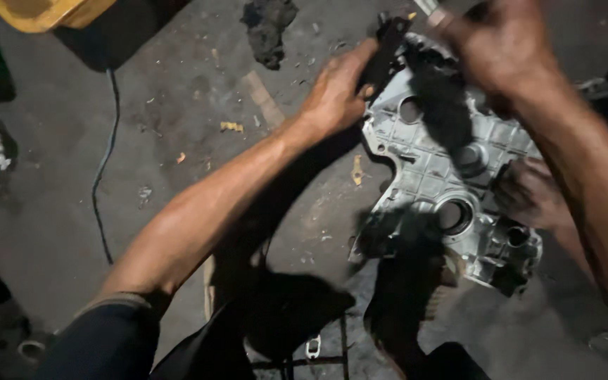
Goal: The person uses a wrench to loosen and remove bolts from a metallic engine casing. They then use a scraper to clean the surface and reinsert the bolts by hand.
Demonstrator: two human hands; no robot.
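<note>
Gripping a black bracket [386, 53] at the top edge of the grey cast-metal engine cover [431, 176], our left hand [336, 95] has fingers curled shut around it. Our right hand [497, 49] hovers blurred above the cover, closed on a thin metal tool [427, 7].

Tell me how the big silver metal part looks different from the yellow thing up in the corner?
The silver metal cover is grey, ribbed and full of round holes; the yellow container is bright and smooth. The cover sits in full view in the middle, while the container is cut off by the picture's edge. The left hand grips a black piece at the cover's top and the right hand works above it; nobody touches the container. Both rest on the dirty concrete floor.
</note>
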